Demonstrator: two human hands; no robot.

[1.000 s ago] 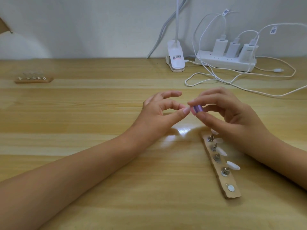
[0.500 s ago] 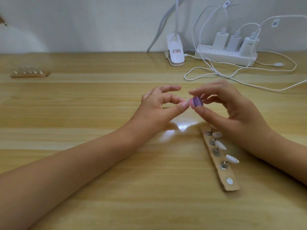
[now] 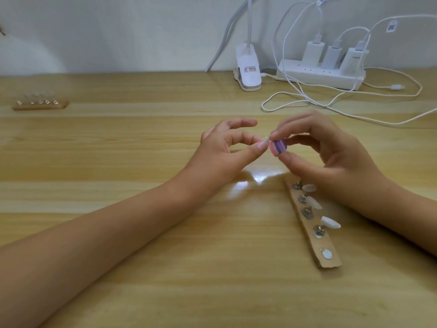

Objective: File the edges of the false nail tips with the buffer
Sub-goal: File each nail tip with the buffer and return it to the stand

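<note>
A head-worn view looked down at two bare hands meeting over a pale wooden table, raised a little above the wood. The left hand pinched a small translucent nail tip between thumb and forefinger, its other fingers spread loosely behind. The tip was tiny and partly hidden, so its exact tilt could not be told. The right hand pinched a small pink and purple buffer between forefinger above and thumb below, with the pink end touching or just beside the tip. Under the right wrist a cardboard strip lay on the table, with three mounted tips standing on metal posts along it. A second strip lay well apart at the far left, and a power strip sat by the wall. The step in hand appeared to be filing the held tip's edge. Done well, it would likely call for a firm pinch low on the tip that left the rim exposed. The buffer would make light, short strokes along the edge, and the tip would be turned between passes so both sides came out even. Heavy pressure could flick so small a piece out of the fingers.
</note>
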